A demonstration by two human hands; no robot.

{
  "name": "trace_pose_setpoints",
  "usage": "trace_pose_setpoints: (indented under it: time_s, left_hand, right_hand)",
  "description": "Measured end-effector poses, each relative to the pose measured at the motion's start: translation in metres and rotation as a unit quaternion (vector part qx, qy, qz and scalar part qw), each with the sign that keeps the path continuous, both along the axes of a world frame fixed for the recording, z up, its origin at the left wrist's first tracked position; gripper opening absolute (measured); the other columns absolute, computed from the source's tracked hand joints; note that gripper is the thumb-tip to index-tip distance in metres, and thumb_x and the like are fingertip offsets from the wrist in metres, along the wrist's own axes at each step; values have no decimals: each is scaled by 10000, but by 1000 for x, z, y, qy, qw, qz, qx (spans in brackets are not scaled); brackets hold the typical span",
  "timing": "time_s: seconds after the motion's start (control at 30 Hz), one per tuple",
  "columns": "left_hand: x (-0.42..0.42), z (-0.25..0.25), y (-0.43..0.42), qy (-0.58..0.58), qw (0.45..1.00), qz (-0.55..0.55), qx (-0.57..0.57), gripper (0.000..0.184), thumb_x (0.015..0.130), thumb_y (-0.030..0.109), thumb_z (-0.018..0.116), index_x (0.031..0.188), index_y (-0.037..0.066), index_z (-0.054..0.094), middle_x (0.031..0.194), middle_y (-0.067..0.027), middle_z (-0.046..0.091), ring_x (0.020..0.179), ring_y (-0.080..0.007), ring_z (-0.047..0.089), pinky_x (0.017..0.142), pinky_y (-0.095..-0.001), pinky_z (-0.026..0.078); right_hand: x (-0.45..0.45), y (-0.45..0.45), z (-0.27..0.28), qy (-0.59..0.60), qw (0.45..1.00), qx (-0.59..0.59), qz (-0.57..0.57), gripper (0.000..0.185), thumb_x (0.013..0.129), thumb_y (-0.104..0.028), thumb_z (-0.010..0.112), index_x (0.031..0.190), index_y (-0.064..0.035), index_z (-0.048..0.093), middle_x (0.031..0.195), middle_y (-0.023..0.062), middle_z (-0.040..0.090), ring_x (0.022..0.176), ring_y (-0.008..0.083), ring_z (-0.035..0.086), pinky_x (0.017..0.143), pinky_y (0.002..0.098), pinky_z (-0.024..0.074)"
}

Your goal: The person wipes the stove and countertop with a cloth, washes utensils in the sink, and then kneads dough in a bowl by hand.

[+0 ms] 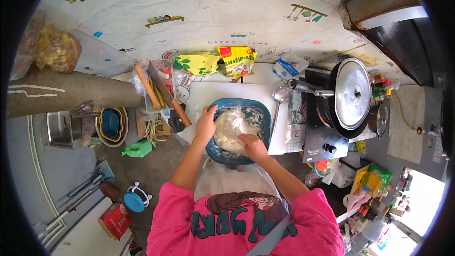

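Note:
A blue basin (268, 122) stands at the front of the white counter, close to my body. In it lies a pale lump of dough (227, 130), with loose flour and crumbs around it. My left hand (206, 122) grips the basin's left rim, its fingers closed over the edge. On the right side of the dough, my right hand (254, 147) has its fingers bent and pressed into it; the fingertips are partly hidden.
A ladle (280, 96) lies right of the basin, beside a cooktop (315, 149) bearing a lidded wok (353, 94). On the left, a cleaver (160, 78) and a rolling pin (147, 86) rest across a clear container. Yellow bags (236, 60) stand along the wall.

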State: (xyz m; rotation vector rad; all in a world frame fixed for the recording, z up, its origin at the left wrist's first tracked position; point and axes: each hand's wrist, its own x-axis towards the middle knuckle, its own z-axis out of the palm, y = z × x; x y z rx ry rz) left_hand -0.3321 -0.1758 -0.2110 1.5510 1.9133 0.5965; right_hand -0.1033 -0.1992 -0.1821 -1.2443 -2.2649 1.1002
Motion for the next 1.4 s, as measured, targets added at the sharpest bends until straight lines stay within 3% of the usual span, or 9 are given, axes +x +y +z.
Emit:
trace_pose_setpoints:
  time_s: [0.1, 0.23, 0.27, 0.4, 0.77, 0.9, 1.13, 1.23, 1.4]
  left_hand:
    - [-1, -3, 0, -15, 999, -4, 31, 552, 742, -81, 501, 1251, 132, 500, 1160, -162, 495, 924, -389, 573, 760, -445, 475]
    - [-4, -2, 0, -21, 1000, -13, 15, 550, 739, -81, 499, 1249, 127, 505, 1142, -160, 500, 924, -387, 570, 769, -439, 472]
    - [-4, -2, 0, -23, 999, -12, 25, 567, 727, -96, 499, 1250, 125, 504, 1131, -164, 503, 915, -389, 570, 759, -436, 474]
    - [-4, 1, 0, -26, 999, -12, 18, 572, 721, -98, 500, 1249, 122, 509, 1126, -163, 505, 917, -390, 568, 761, -438, 473]
    - [0, -2, -1, -15, 1000, 6, 19, 573, 724, -105, 492, 1248, 128, 511, 1139, -150, 504, 932, -389, 562, 761, -440, 471]
    - [1, -2, -1, -15, 1000, 14, 17, 552, 745, -93, 491, 1247, 136, 514, 1164, -143, 498, 946, -382, 563, 757, -443, 472]
    - [0, -2, -1, -2, 1000, 7, 4, 564, 743, -96, 492, 1257, 135, 509, 1195, -137, 491, 945, -378, 567, 767, -442, 473]
    - [1, 3, 0, 4, 1000, 7, -17, 566, 740, -95, 496, 1257, 135, 510, 1210, -146, 485, 951, -380, 565, 773, -438, 474]
    - [1, -5, -1, 5, 1000, 3, 7, 580, 729, -100, 510, 1261, 132, 511, 1221, -156, 478, 949, -380, 568, 770, -429, 478]
  right_hand:
    - [14, 3, 3, -8, 999, -9, -31, 400, 684, 74, 513, 1070, 0, 591, 1072, 204, 601, 1017, 377, 561, 913, 405, 449]
    - [17, 39, -5, -106, 994, -25, 18, 603, 692, -156, 657, 1252, -24, 473, 1306, 212, 442, 1203, 397, 421, 992, 463, 379]
    - [17, 50, -19, -91, 994, -40, 37, 732, 699, -340, 700, 1307, -39, 425, 1372, 208, 364, 1256, 413, 349, 1008, 487, 354]
    - [-27, 84, -4, -184, 980, -42, 69, 758, 728, -497, 666, 1302, -50, 452, 1391, 173, 374, 1248, 377, 389, 1025, 457, 347]
    - [-97, 64, -14, -379, 905, 52, 187, 594, 785, -351, 634, 1299, -98, 476, 1377, 73, 385, 1302, 274, 322, 1040, 555, 284]
    - [-56, 33, -42, -376, 830, 304, 279, 582, 792, -256, 594, 1331, -93, 450, 1408, 57, 359, 1324, 243, 306, 1055, 580, 243]
    - [-6, 64, -12, -477, 852, 115, 181, 518, 871, -221, 495, 1363, -86, 404, 1424, 82, 374, 1310, 256, 341, 1074, 567, 194]
    - [-15, 58, -17, -440, 845, 268, 143, 479, 871, -214, 493, 1329, -85, 439, 1403, 91, 394, 1311, 269, 336, 1073, 551, 210]
    - [-40, 31, -27, -299, 860, 267, 316, 300, 822, -169, 541, 1112, -112, 588, 1247, 65, 503, 1204, 213, 453, 1024, 468, 330]
